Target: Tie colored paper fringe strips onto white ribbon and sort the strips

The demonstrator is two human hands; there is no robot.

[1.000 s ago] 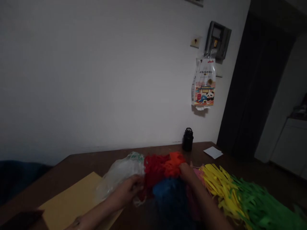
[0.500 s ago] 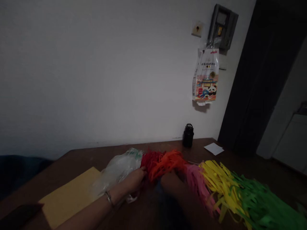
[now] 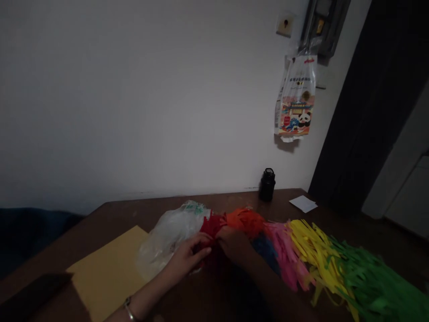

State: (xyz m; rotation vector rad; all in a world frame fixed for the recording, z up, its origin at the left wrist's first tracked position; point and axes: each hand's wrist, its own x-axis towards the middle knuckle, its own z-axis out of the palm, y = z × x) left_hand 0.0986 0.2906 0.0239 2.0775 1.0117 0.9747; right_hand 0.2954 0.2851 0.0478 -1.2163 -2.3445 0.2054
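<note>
On the brown table lies a bundle of red strips, paper or cloth, I cannot tell which. My right hand has its fingers curled onto these strips from the right. At their left side is my left hand, thumb and fingers apart, fingertips against the red. A bracelet circles the left wrist. Orange strips lie just behind my right hand, and blue strips show beside the right forearm. A crumpled clear plastic bag touches the left end of the red bundle. Shadow hides the lower part of the red strips.
Pink strips, yellow strips and green strips run to the right. A tan sheet lies at left. A black bottle and white paper stand near the wall, below a hanging printed bag.
My right hand has moved from the orange strips onto the red ones. My left thumb now shows apart from the fingers. The blue strips are more visible. The view has shifted slightly.
</note>
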